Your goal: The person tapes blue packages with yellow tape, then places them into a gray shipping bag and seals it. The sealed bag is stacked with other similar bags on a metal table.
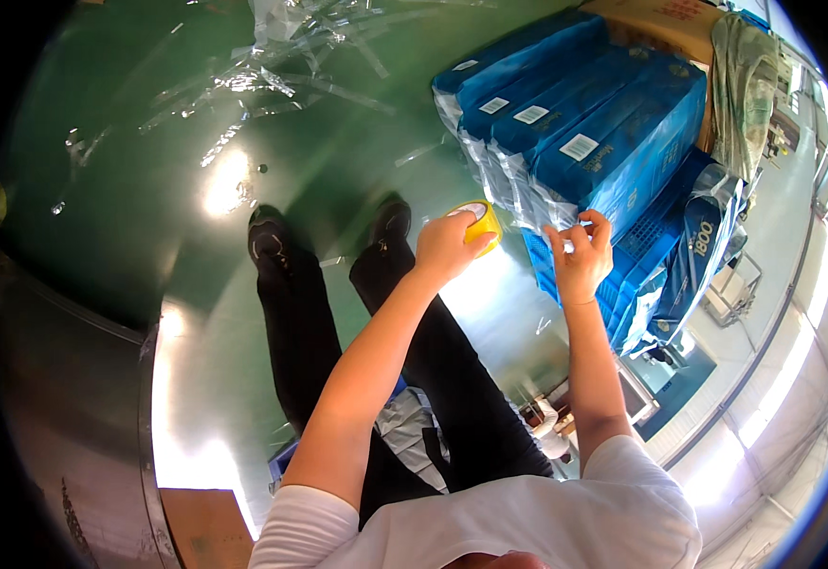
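Observation:
My left hand (pixel 444 251) is closed around a roll of yellow tape (pixel 486 228), just left of the stacked packs. To its right, my right hand (pixel 580 261) has its fingers curled and pinched at the lower corner of a blue pack (pixel 613 142). A small whitish bit shows between those fingertips, too small to name. The long blue packs lie side by side, each with a white label on top. Crinkled clear plastic film (pixel 518 185) covers their near ends. Beneath them stands a blue plastic crate (pixel 636 251).
Strips of clear film or tape (pixel 262 81) lie scattered on the green floor (pixel 148 190). A cardboard box (pixel 655 24) stands behind the packs, with a camouflage cloth (pixel 744 85) beside it. More blue wrapped packs (pixel 693 251) are at the right. A dark metal panel (pixel 72 379) stands at left.

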